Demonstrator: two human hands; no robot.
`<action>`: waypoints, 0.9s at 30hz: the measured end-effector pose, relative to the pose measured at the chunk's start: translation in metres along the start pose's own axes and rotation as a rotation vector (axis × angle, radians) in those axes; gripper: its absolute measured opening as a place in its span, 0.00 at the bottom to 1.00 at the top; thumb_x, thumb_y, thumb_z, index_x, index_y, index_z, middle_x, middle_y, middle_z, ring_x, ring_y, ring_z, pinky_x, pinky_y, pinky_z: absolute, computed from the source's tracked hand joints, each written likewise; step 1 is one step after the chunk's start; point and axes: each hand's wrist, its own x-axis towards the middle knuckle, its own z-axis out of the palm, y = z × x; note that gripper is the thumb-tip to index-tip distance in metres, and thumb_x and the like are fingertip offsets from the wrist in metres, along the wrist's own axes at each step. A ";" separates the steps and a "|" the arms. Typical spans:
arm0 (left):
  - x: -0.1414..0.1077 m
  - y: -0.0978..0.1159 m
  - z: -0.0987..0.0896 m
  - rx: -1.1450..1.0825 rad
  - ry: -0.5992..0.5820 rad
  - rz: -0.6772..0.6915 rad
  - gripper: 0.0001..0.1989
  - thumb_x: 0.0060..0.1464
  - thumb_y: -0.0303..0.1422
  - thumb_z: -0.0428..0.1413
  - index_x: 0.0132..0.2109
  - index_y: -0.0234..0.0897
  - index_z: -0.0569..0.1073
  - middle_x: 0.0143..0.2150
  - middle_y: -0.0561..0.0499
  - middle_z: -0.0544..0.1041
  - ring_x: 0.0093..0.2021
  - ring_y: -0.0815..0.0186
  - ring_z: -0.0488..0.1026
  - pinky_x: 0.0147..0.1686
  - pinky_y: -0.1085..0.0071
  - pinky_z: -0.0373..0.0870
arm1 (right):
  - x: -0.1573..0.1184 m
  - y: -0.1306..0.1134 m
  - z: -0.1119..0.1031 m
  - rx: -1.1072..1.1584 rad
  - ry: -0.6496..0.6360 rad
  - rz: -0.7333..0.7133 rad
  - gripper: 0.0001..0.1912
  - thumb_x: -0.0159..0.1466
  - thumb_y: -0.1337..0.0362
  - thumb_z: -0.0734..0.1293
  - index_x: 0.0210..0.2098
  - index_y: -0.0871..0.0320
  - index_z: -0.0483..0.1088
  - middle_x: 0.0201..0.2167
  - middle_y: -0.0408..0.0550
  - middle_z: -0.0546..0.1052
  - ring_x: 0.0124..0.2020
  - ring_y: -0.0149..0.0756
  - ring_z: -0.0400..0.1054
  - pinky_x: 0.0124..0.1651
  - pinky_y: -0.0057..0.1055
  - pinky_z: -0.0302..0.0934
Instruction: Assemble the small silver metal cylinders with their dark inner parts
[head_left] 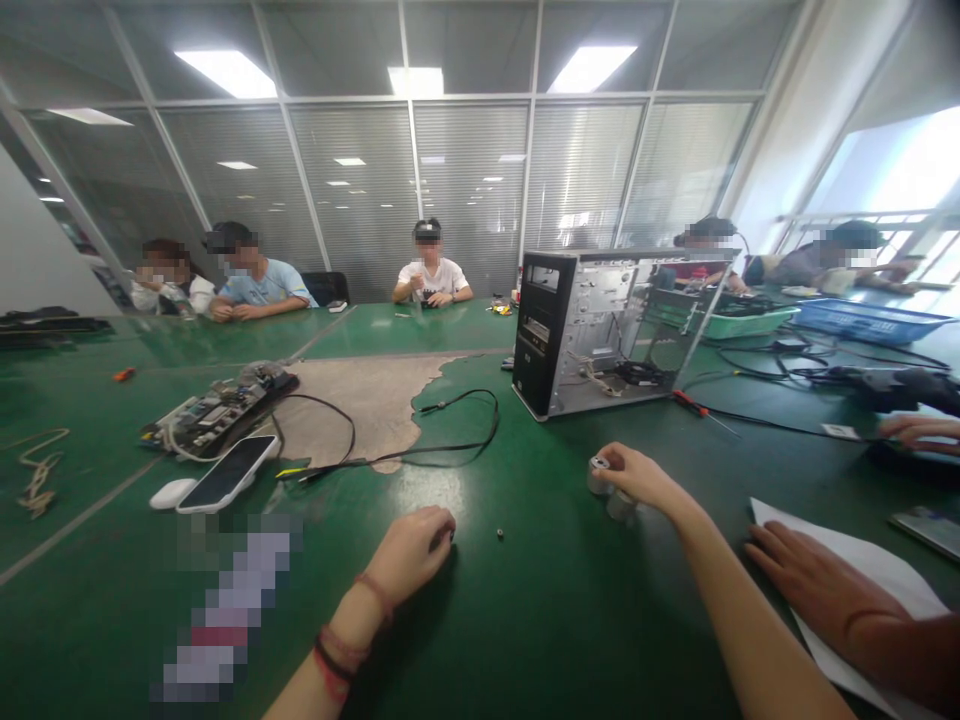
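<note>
My right hand [637, 478] pinches the top of a small silver metal cylinder [598, 482] that stands on the green table. A second metal cylinder [621, 506] sits right beside it, partly under my fingers. To the left, my left hand [420, 548] rests low over the tabletop with its fingers curled closed. Something small and dark shows at its fingertips, too small to name. Between my two hands lies a tiny metal piece [500, 534], apart from both.
An opened computer case [555, 335] stands behind my right hand, a screwdriver [694, 404] beside it. Cables [480, 440], a phone [229, 475] and a circuit assembly [225, 410] lie left. A co-worker's hand [825, 580] rests on paper [892, 570] at right. Other people sit around the table.
</note>
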 end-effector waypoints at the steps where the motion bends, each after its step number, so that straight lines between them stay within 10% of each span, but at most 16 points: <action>1: 0.000 0.000 0.000 -0.001 0.003 -0.002 0.07 0.54 0.27 0.46 0.36 0.38 0.69 0.33 0.50 0.73 0.34 0.66 0.69 0.36 0.73 0.65 | 0.000 0.002 0.000 -0.017 -0.049 0.005 0.10 0.50 0.58 0.68 0.30 0.55 0.71 0.27 0.45 0.78 0.27 0.36 0.71 0.30 0.29 0.61; 5: -0.001 -0.001 0.002 -0.007 0.017 -0.011 0.08 0.55 0.28 0.46 0.37 0.38 0.69 0.34 0.50 0.73 0.34 0.66 0.70 0.37 0.72 0.65 | -0.002 0.000 -0.003 -0.118 -0.081 0.028 0.13 0.51 0.56 0.67 0.33 0.55 0.70 0.31 0.49 0.77 0.31 0.41 0.71 0.32 0.33 0.61; 12: -0.001 -0.003 0.003 -0.040 0.031 -0.029 0.09 0.54 0.28 0.46 0.41 0.38 0.69 0.35 0.49 0.73 0.35 0.65 0.70 0.37 0.71 0.66 | -0.026 -0.070 0.004 -0.260 0.353 -0.226 0.12 0.59 0.62 0.60 0.41 0.57 0.67 0.40 0.53 0.71 0.43 0.47 0.64 0.43 0.41 0.56; 20: 0.000 -0.001 0.003 -0.045 0.030 -0.031 0.09 0.54 0.27 0.46 0.40 0.38 0.69 0.34 0.49 0.73 0.34 0.65 0.70 0.36 0.71 0.66 | -0.071 -0.119 0.053 0.077 -0.335 -0.611 0.13 0.59 0.61 0.64 0.43 0.54 0.66 0.40 0.46 0.69 0.34 0.33 0.66 0.37 0.28 0.60; 27: -0.001 -0.001 0.003 -0.023 0.040 -0.010 0.09 0.54 0.27 0.46 0.40 0.39 0.69 0.35 0.50 0.73 0.35 0.65 0.70 0.38 0.71 0.66 | -0.077 -0.121 0.069 0.070 -0.412 -0.693 0.08 0.59 0.63 0.64 0.39 0.55 0.68 0.37 0.45 0.70 0.38 0.36 0.67 0.41 0.29 0.60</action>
